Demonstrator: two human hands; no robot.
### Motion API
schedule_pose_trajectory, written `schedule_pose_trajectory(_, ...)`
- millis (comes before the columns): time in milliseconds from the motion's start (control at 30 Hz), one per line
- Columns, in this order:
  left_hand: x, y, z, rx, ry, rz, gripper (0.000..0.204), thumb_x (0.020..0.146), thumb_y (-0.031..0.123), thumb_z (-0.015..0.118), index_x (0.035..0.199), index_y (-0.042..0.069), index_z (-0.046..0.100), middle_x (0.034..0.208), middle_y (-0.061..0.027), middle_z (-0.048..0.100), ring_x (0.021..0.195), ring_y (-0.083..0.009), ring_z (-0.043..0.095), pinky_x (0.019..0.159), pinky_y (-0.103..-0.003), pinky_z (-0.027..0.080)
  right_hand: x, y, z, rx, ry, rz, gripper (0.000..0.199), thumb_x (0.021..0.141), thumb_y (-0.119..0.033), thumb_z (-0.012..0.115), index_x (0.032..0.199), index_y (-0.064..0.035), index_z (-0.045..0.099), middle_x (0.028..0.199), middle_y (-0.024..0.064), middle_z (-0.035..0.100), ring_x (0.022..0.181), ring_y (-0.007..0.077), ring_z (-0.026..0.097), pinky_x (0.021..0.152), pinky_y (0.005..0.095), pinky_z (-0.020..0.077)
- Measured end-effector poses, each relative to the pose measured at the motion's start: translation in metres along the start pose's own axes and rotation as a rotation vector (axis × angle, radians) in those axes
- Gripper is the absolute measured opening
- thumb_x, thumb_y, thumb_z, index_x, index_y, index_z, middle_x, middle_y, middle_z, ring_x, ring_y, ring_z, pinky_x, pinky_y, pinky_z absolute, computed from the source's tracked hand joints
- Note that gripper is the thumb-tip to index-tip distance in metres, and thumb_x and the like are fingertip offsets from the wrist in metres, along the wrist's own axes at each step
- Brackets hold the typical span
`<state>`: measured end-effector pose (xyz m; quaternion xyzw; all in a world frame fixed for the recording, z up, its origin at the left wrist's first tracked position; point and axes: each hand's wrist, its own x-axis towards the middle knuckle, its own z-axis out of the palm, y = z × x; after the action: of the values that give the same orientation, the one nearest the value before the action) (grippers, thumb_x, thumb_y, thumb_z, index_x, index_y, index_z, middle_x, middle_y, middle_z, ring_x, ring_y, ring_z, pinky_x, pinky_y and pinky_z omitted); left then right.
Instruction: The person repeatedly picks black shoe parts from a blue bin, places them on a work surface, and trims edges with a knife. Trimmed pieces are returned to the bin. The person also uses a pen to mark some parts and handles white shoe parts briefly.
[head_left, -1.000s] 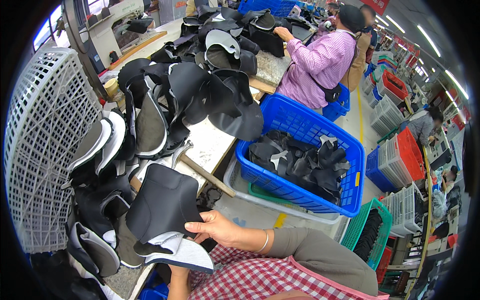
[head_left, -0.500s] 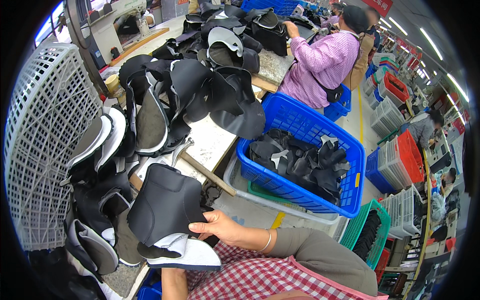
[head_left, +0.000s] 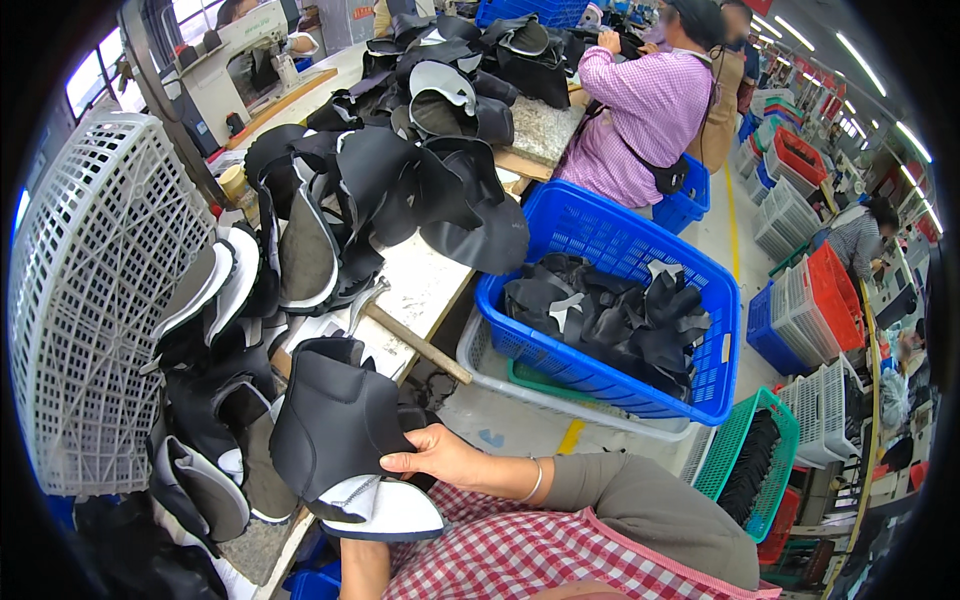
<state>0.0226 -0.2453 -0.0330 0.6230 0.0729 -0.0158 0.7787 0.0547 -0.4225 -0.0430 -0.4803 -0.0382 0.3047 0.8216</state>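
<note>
Right hand (head_left: 440, 458) grip pinches black shoe upper (head_left: 335, 425) | held above near bench (head_left: 425, 285) edge for inspection, likely | left hand unseen

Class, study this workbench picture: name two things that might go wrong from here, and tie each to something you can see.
1. The right hand grips the black shoe upper at one edge only; the left hand is hidden beneath, so the piece might slip.
2. The hammer lies with its handle past the table edge and might get knocked off.
</note>
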Motion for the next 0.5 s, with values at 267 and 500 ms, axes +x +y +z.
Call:
schedule_pose_trajectory(267, -0.038, -0.003, -0.006, 0.331, 0.004, 0.198, 0.031, 0.095, 0.021, 0.068, 0.120, 0.001, 0.067, 0.114, -0.0176, 0.068, 0.099, -0.0258, 0.068, 0.079, -0.040, 0.055, -0.013, -0.012, 0.002, 0.150, -0.005, 0.028, 0.022, 0.096, -0.021, 0.079, 0.108, -0.0025, 0.079, 0.093, -0.0003, 0.074, 0.081, 0.0071, 0.066, 0.072, 0.0241, 0.0544)
schedule_pose_trajectory(500, -0.042, -0.006, -0.006, 0.449, 0.015, 0.295, 0.030, 0.095, 0.020, 0.068, 0.119, 0.001, 0.068, 0.113, -0.0175, 0.068, 0.100, -0.0267, 0.068, 0.080, -0.040, 0.055, -0.023, -0.021, 0.000, 0.152, 0.027, 0.046, 0.022, 0.096, -0.024, 0.079, 0.105, -0.0034, 0.079, 0.094, 0.0007, 0.075, 0.082, 0.0082, 0.067, 0.073, 0.0248, 0.0557)
